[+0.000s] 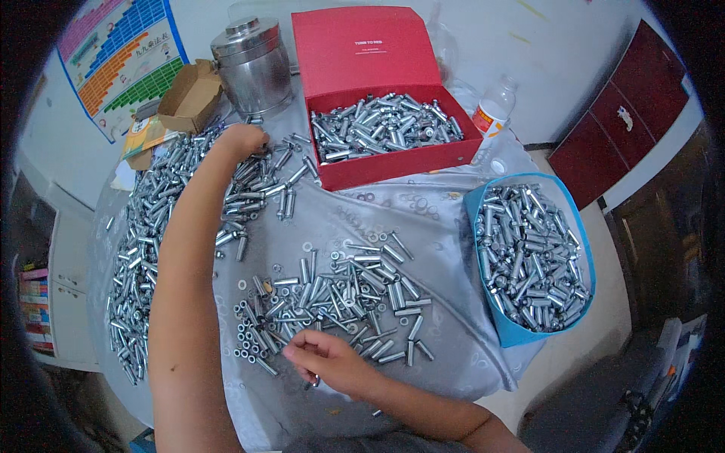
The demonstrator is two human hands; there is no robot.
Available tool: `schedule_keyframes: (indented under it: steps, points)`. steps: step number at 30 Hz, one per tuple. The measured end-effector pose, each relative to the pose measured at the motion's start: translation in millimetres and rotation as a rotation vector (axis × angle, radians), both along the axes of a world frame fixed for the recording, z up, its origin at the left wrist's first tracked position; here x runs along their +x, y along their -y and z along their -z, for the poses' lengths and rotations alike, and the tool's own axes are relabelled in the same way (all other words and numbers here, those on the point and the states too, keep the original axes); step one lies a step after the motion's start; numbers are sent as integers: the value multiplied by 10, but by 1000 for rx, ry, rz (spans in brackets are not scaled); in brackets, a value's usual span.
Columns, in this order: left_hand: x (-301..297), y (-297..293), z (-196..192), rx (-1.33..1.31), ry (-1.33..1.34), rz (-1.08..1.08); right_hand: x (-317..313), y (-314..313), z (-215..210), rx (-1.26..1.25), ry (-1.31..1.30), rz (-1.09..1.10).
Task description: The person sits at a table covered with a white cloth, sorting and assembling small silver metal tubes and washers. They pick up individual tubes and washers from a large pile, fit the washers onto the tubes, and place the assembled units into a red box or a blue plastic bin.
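Note:
My left hand (pixel 243 140) reaches to the far end of a large heap of silvery sleeve anchor bolts (pixel 162 196) on the left. Its fingers curl down, and what they hold, if anything, is hidden. My right hand (pixel 330 362) hovers at the near edge of a smaller pile of bolts, sleeves and washers (pixel 332 294) in the middle. Its fingers are bent closed, with a small metal part (pixel 313 383) showing just below the fingertips. Loose nuts and washers (pixel 245 334) lie beside this pile, to the left of my right hand.
A red box (pixel 400 172) with its lid up holds many bolts at the back. To the right stands a blue fabric bin (pixel 507 332), full of them. A metal canister (pixel 253 68), a small cardboard box (pixel 192 98) and a plastic bottle (pixel 495 109) stand along the far edge.

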State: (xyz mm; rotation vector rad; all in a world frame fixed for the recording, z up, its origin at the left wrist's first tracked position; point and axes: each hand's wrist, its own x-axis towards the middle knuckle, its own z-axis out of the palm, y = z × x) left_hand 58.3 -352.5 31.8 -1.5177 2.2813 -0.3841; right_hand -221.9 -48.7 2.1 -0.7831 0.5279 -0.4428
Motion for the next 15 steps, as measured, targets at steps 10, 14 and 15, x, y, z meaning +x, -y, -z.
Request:
schedule_keyframes:
  steps: [10, 14, 15]
  points:
    - [-93, -464, -41, -496, -467, -115, 10, -18, -5, -72, -16, 80]
    - [-66, -770, -251, -664, -828, -68, 12, -7, 95, -124, 58, 119]
    - [-171, -889, -351, -629, -935, -133, 15, -2, 82, -129, 35, 149]
